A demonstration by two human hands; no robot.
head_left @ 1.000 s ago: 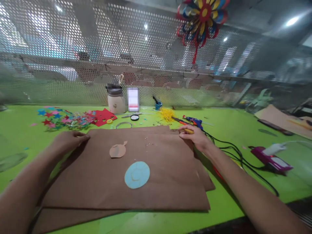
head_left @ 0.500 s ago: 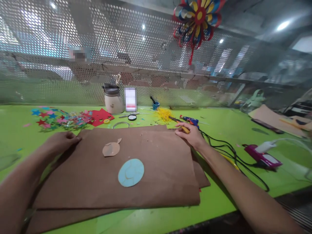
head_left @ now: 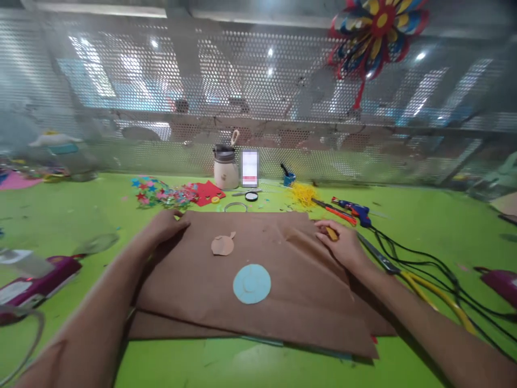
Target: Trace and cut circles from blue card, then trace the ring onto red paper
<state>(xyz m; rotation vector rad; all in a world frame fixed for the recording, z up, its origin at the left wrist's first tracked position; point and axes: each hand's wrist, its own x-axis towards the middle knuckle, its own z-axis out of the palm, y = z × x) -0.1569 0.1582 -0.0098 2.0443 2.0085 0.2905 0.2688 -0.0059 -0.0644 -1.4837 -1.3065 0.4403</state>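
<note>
A large brown sheet (head_left: 291, 280) lies on top of other brown sheets (head_left: 169, 326) on the green table (head_left: 424, 231). A light blue disc (head_left: 251, 284) and a tan cut-out (head_left: 223, 245) rest on the top sheet. My left hand (head_left: 165, 226) is curled over the sheet's far left corner. At the far right corner, my right hand (head_left: 343, 245) is closed around a small yellow object (head_left: 332, 233) and presses on the sheet, which is creased there.
Behind the sheets stand a jar (head_left: 225, 170), red foam (head_left: 208, 193), coloured star cut-outs (head_left: 155, 194) and yellow shreds (head_left: 302, 193). A glue gun (head_left: 355, 209), yellow-handled scissors (head_left: 407, 272) and black cables (head_left: 436, 269) lie to the right. Purple devices sit at the left (head_left: 36, 277) and right (head_left: 501, 280) edges. A perforated metal wall (head_left: 121, 108) closes the back.
The view has swung left. Both hands have pulled the top sheet nearer and turned it. It now lies askew over the lower sheets and is creased by my right hand.
</note>
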